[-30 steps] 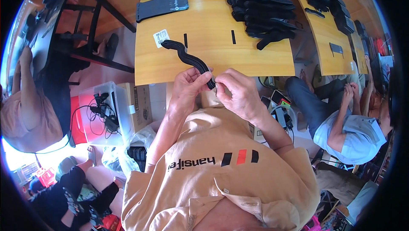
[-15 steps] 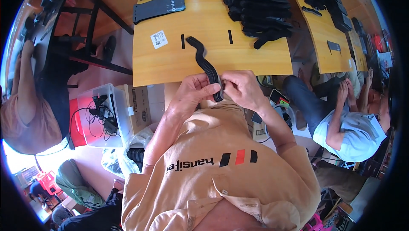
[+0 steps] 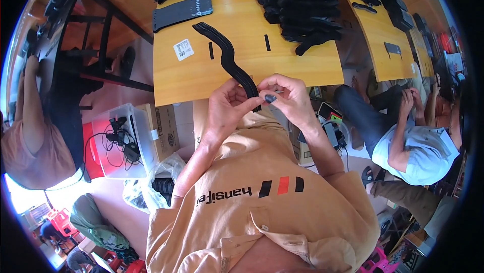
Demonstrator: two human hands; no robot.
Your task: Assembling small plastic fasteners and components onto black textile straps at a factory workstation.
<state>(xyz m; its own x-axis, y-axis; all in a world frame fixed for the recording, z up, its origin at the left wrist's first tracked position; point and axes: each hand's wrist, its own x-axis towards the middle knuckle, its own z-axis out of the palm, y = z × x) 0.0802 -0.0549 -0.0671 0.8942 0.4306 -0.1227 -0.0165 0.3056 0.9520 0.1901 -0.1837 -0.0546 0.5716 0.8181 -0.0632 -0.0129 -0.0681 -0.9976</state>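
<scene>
A long black ribbed elastic strap (image 3: 228, 59) lies in a wavy line from the table's middle over its near edge. My left hand (image 3: 227, 106) pinches the strap's near end between thumb and fingers. Close beside it, my right hand (image 3: 287, 99) has its fingers curled, with a small dark piece (image 3: 270, 98) at the thumb tip. Whether that piece is joined to the strap cannot be made out. Two short black strips, a left one (image 3: 211, 51) and a right one (image 3: 267, 43), lie on the yellow table (image 3: 302, 74).
A white printed label (image 3: 183, 50) and a flat dark grey card (image 3: 182, 12) lie at the table's left. Black strap bundles (image 3: 302, 13) are heaped at the back right. A clear bin of cables (image 3: 121, 142) stands at lower left. Seated people (image 3: 413, 147) are on both sides.
My right hand has turned and opened away from the strap a little, exposing the small dark piece. The strap's far end has moved left and farther onto the table.
</scene>
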